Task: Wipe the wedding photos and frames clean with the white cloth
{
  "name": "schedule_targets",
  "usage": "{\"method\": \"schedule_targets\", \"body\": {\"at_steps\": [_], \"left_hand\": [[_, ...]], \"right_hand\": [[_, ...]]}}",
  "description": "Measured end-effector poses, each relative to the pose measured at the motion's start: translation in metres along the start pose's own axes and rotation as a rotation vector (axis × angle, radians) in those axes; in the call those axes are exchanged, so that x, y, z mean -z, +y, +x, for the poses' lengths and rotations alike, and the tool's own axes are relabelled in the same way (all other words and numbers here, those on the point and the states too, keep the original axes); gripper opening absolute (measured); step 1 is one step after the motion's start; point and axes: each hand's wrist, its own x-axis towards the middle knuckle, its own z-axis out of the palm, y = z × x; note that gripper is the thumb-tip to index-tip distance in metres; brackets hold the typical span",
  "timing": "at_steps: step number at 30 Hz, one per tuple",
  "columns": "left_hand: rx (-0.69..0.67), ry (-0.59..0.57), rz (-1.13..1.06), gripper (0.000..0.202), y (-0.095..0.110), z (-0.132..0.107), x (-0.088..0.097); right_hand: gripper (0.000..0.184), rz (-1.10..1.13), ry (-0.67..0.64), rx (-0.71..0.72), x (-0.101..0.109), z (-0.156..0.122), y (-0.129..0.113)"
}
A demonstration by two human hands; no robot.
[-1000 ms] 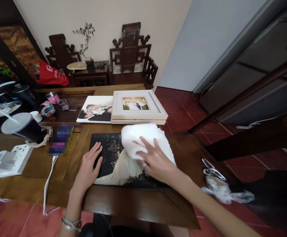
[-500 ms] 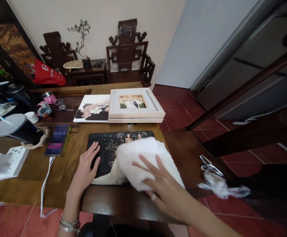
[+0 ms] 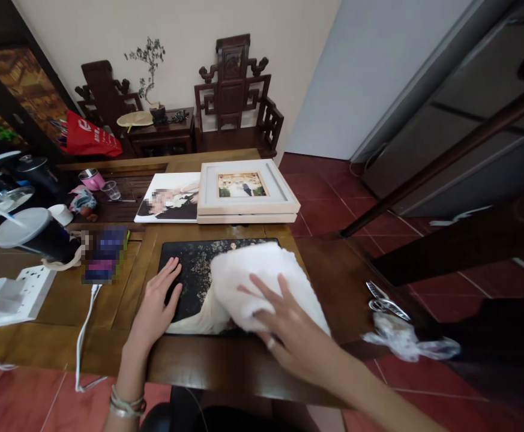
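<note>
A dark photo print [image 3: 194, 270] lies flat on the wooden table [image 3: 225, 366] in front of me. My left hand [image 3: 156, 309] rests open and flat on its left part, fingers spread. My right hand [image 3: 289, 327] presses a white towel [image 3: 262, 276] onto the print's right half, fingers stretched over the cloth. The towel hides most of the picture's right side.
Behind the print lie a second photo [image 3: 169, 198] and a framed picture [image 3: 246, 192]. A power strip [image 3: 16, 294], a cable [image 3: 84, 336], a phone and cups are at the left. Scissors [image 3: 385, 303] and a crumpled plastic bag [image 3: 408, 342] lie at the right edge.
My right hand drew the towel from the print's far edge toward me, then pushed it slightly back up. The left hand stayed in place.
</note>
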Motion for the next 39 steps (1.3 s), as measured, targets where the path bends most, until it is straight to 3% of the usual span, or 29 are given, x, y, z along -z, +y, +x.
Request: {"method": "schedule_targets", "body": {"at_steps": [4,7,10,17,21,24,29,33,36,39], "left_hand": [[0.012,-0.009,0.009,0.041,-0.001,0.000,-0.001],[0.014,-0.017,0.016,0.041,-0.001,-0.001,0.000],[0.000,-0.017,0.017,0.042,-0.002,-0.001,0.000],[-0.020,0.003,0.009,0.041,-0.002,-0.002,0.000],[-0.028,0.022,-0.014,0.040,-0.003,-0.002,0.000],[-0.023,0.029,-0.023,0.040,-0.003,-0.002,0.000],[-0.012,0.014,-0.009,0.041,-0.002,-0.002,-0.001],[0.000,-0.003,0.008,0.041,-0.002,-0.002,0.000],[0.001,-0.004,0.015,0.042,-0.001,-0.001,0.000],[-0.008,0.005,0.009,0.042,-0.002,-0.002,0.000]], "right_hand": [[0.032,0.019,-0.084,0.044,-0.004,-0.043,-0.032],[0.032,0.032,-0.106,0.039,-0.003,-0.047,-0.038],[0.037,0.057,-0.103,0.030,-0.001,-0.027,-0.024],[0.029,0.022,-0.030,0.056,0.023,0.056,0.037],[0.028,-0.015,0.007,0.053,0.032,0.079,0.047],[0.032,-0.023,0.000,-0.006,0.022,0.066,0.037],[0.036,-0.011,0.013,-0.003,-0.002,0.002,-0.001],[0.036,0.005,-0.109,0.043,-0.003,-0.038,-0.031],[0.035,0.010,-0.165,0.046,-0.001,-0.036,-0.035],[0.039,0.031,-0.142,0.036,0.000,-0.009,-0.023]]}}
